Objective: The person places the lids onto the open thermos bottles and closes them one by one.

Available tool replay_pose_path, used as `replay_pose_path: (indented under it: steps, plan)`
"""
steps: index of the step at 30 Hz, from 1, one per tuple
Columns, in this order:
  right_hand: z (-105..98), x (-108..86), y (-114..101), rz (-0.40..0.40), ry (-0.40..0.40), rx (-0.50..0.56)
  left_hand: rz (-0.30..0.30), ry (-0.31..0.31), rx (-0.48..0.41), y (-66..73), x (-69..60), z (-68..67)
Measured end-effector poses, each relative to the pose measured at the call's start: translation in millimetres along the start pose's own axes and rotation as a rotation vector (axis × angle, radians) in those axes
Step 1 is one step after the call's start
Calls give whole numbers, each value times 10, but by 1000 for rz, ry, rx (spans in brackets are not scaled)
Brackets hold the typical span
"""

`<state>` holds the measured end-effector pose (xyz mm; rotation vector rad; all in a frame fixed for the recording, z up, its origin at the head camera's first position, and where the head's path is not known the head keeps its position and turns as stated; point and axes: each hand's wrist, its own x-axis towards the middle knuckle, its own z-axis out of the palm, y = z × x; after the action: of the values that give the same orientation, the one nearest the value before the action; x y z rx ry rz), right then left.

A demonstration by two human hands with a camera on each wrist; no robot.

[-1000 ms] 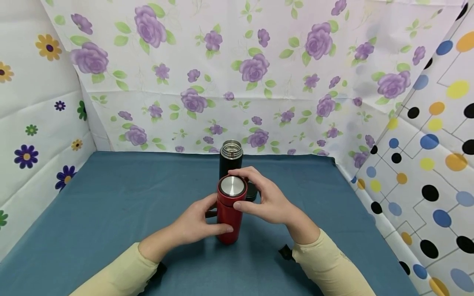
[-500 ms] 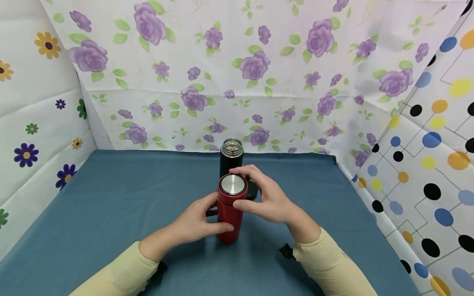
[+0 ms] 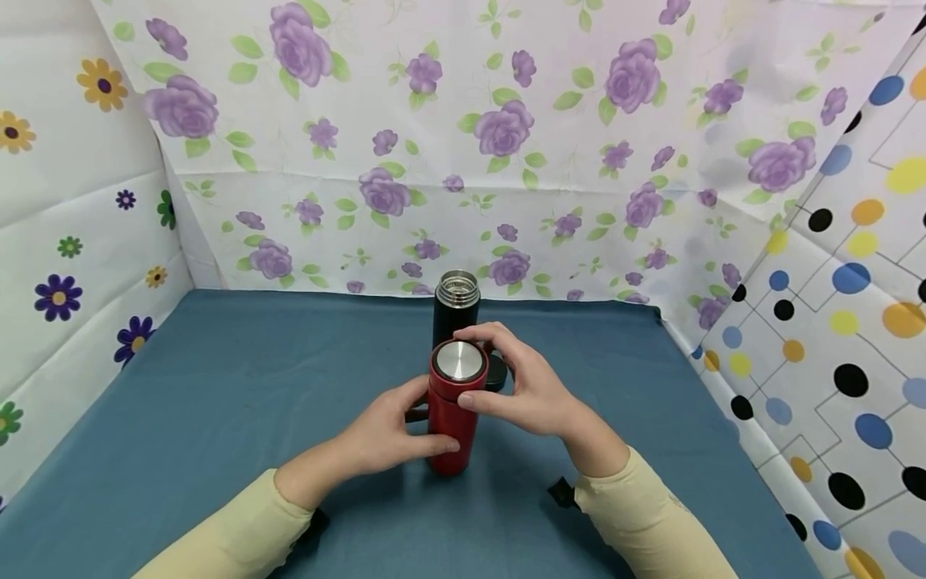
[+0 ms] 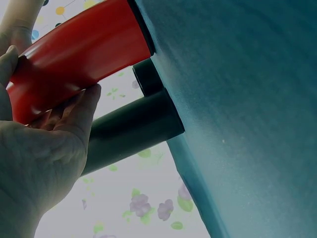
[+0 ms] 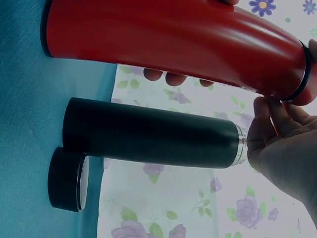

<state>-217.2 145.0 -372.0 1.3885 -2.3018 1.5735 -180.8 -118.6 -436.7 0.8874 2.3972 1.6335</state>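
Low on its body, the red flask (image 3: 452, 430) was gripped by the left hand (image 3: 394, 430), the thumb across the near side and the fingers round the far side. Above that, the right hand (image 3: 531, 390) held the flask's cap (image 3: 461, 361) between thumb and fingers, the thumb at the seam under it and the forefinger at its far edge. The cap sat on the flask, its round silver top facing up. The flask stood upright on the blue cloth (image 3: 217, 402), in front of the person and between the two hands.

Just behind it stood a black flask (image 3: 456, 322), upright and uncapped, its bare metal neck showing. A black lid (image 3: 496, 374) rested on the cloth beside that flask's base, to its right, partly hidden by the right hand in the head view.

Pale yellow sleeves (image 3: 651, 515) covered both forearms, and a dark tab (image 3: 563, 493) stuck out by the right cuff. Beyond the cloth hung a white sheet with purple roses (image 3: 499, 129), with a daisy-printed sheet (image 3: 79, 273) to the left and a dotted sheet (image 3: 817, 378) to the right.
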Motion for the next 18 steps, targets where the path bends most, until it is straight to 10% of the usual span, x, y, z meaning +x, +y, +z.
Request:
replay_pose_path:
  steps: [18]
  plan:
    - [3,1,-19,32,26,-29,1,1,3,-15,-2,2]
